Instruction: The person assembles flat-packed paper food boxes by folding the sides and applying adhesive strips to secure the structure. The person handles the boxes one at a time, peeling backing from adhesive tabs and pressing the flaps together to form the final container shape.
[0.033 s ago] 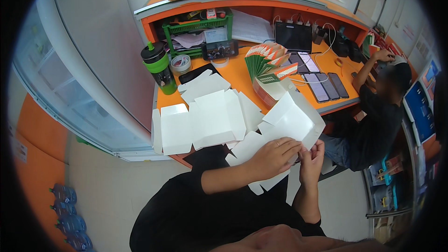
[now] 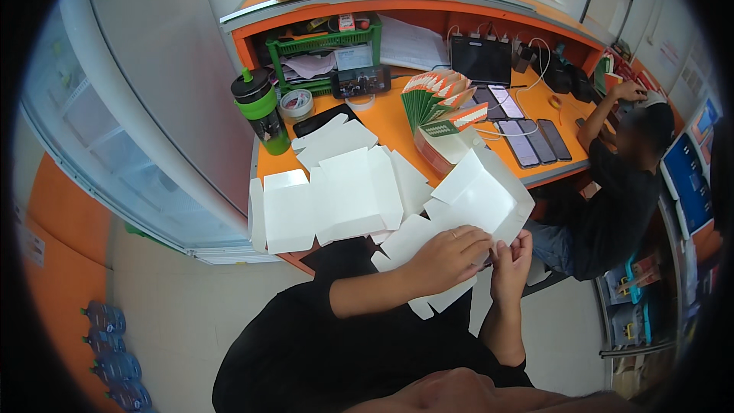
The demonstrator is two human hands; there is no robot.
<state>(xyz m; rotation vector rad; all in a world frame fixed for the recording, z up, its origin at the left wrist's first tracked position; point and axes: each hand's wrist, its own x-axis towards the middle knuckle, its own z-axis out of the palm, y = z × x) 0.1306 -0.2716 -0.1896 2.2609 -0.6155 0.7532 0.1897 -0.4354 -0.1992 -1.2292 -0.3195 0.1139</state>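
A white cardboard box (image 2: 486, 197), partly folded with some walls raised, lies at the near edge of the desk in front of me. My left hand (image 2: 453, 257) is over its near side, fingers bent and closed on the card. Close beside it, my right hand (image 2: 511, 264) pinches the near right corner between thumb and fingers. Both hands hide part of that corner. Flat white box blanks (image 2: 355, 193) lie overlapping to the left. Behind the box stands a fanned stack of green and orange folded cartons (image 2: 436, 99).
The orange desk (image 2: 390, 118) also bears a green-and-black bottle (image 2: 260, 111), tape rolls (image 2: 297, 105), a propped phone (image 2: 361, 82), several phones (image 2: 527, 143) with cables, and a green crate (image 2: 325, 53). A seated person (image 2: 623, 183) is at the right. Blue water bottles (image 2: 115, 367) stand at lower left.
The box has shifted very slightly to the right under my hands, which keep nearly the same place and grip. Nothing else has visibly moved.
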